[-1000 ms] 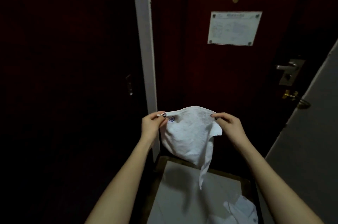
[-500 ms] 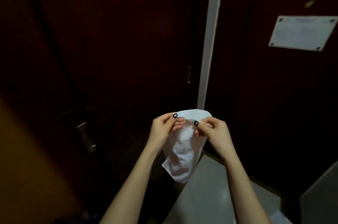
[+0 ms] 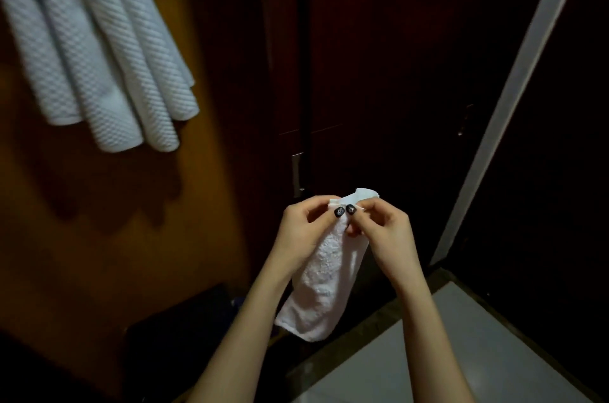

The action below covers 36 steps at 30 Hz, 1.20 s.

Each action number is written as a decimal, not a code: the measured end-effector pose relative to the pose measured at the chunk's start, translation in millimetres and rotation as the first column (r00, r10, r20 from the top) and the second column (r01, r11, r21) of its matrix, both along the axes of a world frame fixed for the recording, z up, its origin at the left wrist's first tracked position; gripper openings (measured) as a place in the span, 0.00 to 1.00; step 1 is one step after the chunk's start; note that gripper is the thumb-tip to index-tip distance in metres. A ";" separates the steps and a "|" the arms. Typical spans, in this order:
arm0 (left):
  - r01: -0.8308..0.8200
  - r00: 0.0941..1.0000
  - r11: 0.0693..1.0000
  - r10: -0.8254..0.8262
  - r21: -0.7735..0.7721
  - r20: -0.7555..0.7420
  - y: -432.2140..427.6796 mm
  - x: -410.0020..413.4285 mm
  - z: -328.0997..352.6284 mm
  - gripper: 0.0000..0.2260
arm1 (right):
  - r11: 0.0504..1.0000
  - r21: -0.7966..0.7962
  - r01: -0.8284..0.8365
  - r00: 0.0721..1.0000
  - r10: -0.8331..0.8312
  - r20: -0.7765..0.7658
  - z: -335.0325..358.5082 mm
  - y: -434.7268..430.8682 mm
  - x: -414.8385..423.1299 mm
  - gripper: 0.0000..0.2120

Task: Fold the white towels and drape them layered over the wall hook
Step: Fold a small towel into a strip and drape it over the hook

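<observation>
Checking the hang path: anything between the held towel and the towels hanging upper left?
Nothing visible. The left hand and right hand pinch the folded towel at its top; only bare wall shows between it and the hanging towels. The hook itself is hidden.

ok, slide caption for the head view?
Left hand and right hand pinch the top edge of a folded towel; hung towels drape against the wall, upper left.
</observation>
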State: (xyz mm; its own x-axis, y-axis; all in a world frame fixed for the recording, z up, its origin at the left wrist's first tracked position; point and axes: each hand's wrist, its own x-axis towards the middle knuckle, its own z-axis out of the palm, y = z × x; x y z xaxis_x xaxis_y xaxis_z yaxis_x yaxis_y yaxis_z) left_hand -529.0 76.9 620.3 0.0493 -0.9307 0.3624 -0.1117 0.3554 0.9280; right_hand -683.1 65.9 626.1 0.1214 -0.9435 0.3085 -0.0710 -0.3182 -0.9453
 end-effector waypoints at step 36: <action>-0.304 0.907 0.943 0.329 0.132 -0.262 131.2 127.1 -53.1 0.09 | 0.986 -0.071 -0.150 0.988 0.147 -0.045 -35.1 27.6 96.9 0.08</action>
State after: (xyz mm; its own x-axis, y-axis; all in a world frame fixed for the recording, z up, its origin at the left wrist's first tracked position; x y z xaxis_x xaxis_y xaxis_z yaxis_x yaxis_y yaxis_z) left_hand -401.9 208.1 567.2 0.4330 -0.8765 0.2103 0.0606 0.2611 0.9634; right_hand -586.2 93.6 591.1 0.2718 -0.8890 0.3685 -0.0544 -0.3965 -0.9164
